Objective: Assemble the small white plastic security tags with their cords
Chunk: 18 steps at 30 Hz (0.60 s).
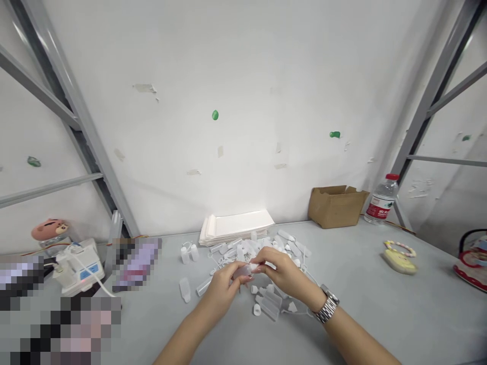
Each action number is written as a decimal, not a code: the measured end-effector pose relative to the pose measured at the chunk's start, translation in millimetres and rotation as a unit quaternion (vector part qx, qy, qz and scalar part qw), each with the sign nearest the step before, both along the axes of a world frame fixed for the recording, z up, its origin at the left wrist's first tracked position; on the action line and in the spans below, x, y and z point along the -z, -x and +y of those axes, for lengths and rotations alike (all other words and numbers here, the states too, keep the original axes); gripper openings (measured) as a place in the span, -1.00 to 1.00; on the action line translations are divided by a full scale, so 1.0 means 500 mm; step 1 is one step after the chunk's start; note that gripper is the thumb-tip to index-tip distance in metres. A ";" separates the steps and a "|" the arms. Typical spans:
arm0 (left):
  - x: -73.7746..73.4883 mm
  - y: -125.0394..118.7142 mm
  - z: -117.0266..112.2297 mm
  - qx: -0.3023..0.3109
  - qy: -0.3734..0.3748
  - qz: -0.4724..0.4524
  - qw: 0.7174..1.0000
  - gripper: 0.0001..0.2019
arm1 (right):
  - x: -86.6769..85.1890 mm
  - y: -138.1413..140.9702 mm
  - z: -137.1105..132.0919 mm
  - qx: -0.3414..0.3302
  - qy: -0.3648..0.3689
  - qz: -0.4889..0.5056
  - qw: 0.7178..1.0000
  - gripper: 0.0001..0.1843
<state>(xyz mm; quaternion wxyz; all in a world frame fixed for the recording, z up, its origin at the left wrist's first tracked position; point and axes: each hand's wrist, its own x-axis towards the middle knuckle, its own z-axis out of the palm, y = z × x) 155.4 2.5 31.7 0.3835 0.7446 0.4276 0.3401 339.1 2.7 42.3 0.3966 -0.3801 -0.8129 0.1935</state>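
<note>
My left hand (222, 286) and my right hand (279, 271) meet over the grey table (380, 314). Together they pinch a small translucent plastic bottle (243, 272). My left fingers wrap its body while my right fingertips close on its cap end (254, 266). A silver wristwatch (327, 305) sits on my right wrist. A pile of several similar small bottles and caps (262, 246) lies just behind and under my hands. A few bottles stand or lie apart to the left (189, 253).
A stack of white sheets (236, 227) lies behind the pile at the wall. An open cardboard box (335, 205) and a water bottle (381, 200) stand back right. A yellow toy (399, 257) lies right. White devices with cables (78, 266) sit left.
</note>
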 end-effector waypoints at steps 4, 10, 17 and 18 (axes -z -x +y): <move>0.010 0.001 0.002 -0.030 -0.068 0.016 0.997 -0.79 | 0.012 0.011 -0.003 0.045 0.023 -0.022 0.998 -0.90; 0.042 0.010 0.015 -0.039 -0.256 0.074 0.963 -0.75 | 0.023 0.023 -0.008 0.050 0.034 -0.029 0.998 -0.83; 0.045 0.006 0.012 -0.036 -0.311 0.084 0.946 -0.74 | 0.018 0.034 -0.010 0.048 0.121 0.009 0.991 -0.71; 0.043 0.002 0.009 -0.042 -0.290 0.073 0.953 -0.74 | 0.017 0.034 -0.009 0.051 0.122 0.012 0.991 -0.68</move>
